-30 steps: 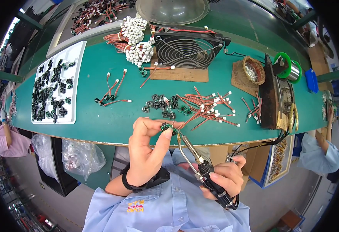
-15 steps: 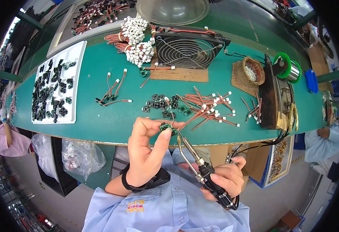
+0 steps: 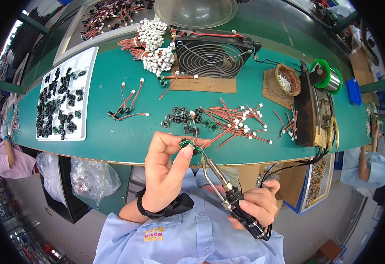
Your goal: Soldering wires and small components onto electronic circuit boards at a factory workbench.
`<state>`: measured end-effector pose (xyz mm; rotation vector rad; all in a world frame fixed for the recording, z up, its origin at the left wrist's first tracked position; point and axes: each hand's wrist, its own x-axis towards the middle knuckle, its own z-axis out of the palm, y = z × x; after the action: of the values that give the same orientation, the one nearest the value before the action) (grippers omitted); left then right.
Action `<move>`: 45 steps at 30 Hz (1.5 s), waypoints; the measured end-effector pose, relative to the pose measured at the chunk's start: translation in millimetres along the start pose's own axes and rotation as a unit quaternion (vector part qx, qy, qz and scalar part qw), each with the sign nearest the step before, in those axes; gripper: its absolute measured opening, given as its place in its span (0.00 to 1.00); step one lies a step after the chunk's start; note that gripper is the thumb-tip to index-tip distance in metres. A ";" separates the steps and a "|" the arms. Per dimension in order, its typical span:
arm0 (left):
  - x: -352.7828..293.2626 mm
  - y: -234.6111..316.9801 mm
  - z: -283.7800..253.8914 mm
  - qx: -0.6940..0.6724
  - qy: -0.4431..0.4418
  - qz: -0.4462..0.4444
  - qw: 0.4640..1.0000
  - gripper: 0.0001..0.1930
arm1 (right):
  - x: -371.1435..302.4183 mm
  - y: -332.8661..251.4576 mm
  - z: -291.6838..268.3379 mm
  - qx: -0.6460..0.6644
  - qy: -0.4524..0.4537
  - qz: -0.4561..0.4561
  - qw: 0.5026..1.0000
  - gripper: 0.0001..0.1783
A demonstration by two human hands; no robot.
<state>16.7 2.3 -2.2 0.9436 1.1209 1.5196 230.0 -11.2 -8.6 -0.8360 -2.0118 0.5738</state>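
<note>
Between the thumb and fingers of my left hand (image 3: 168,165) is a small green circuit board (image 3: 186,143), held over the near table edge. A red wire lead with a white plug (image 3: 192,113) rises from beside the board. My right hand (image 3: 258,204) grips the black handle of a soldering iron (image 3: 238,207), which has a thin metal tube along its shaft. Its tip is at the board's right side; whether it touches cannot be made out. Just beyond lie several black and green parts (image 3: 181,115) and a loose pile of red wire leads (image 3: 234,123).
A black fan (image 3: 214,57) stands at the back, beside bundled white-plug leads (image 3: 157,59). On the left lies a white tray (image 3: 81,119) of black parts. To the right are a round bowl (image 3: 288,80), a green solder spool (image 3: 333,81) and a dark metal stand (image 3: 306,119).
My left hand and the board have shifted very slightly up and left. The iron stays at the board, almost unmoved. At the far right, a person's arm has moved.
</note>
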 end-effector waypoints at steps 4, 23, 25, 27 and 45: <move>0.1 0.2 0.0 0.003 -0.002 0.003 1.000 0.05 | 0.1 -0.6 -1.4 -0.005 -0.003 -0.001 1.000 0.23; -2.2 -0.6 2.3 0.023 -0.002 0.007 1.000 0.05 | -1.6 2.0 -4.1 0.017 0.012 -0.003 1.000 0.22; -2.6 -0.7 1.6 0.039 -0.009 0.010 0.999 0.05 | -0.8 2.5 -3.8 0.020 0.007 -0.003 1.000 0.23; -3.4 -0.9 2.4 0.038 -0.006 0.005 0.999 0.05 | -0.9 2.6 -3.8 0.021 0.005 -0.003 1.000 0.23; 0.1 -1.4 -1.3 0.053 -0.003 0.034 0.998 0.06 | -3.7 7.7 -10.2 0.011 0.043 0.003 0.999 0.26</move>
<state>15.7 2.3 -3.9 1.0678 1.1852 1.5230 242.8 -8.0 -10.3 -0.8389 -1.9217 0.5531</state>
